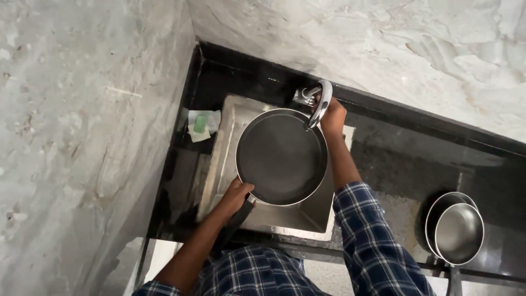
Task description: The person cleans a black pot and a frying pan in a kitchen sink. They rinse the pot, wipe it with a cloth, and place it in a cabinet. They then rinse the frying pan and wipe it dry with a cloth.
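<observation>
Black stone counter (400, 164), marble walls; left hand (236, 195) grips pan (281, 157) handle, right hand (332, 116) on tap (320, 103)

A: Figure: kitchen corner seen from above. What encloses it?

B: Two pale marbled walls, the left wall (82, 137) and the rear wall (383, 49), meet at a corner; both carry grey veining and small dark specks.

A: And the furniture?

B: A black polished worktop (416, 159) runs along the rear wall, with a steel sink (230, 142) recessed near the corner. The worktop's surface is dusty grey towards its front edge.

A: Lighting?

B: Soft and even; the walls are bright, while the corner behind the sink lies in shadow. A strip of pale floor (159, 257) shows at lower left.
</observation>
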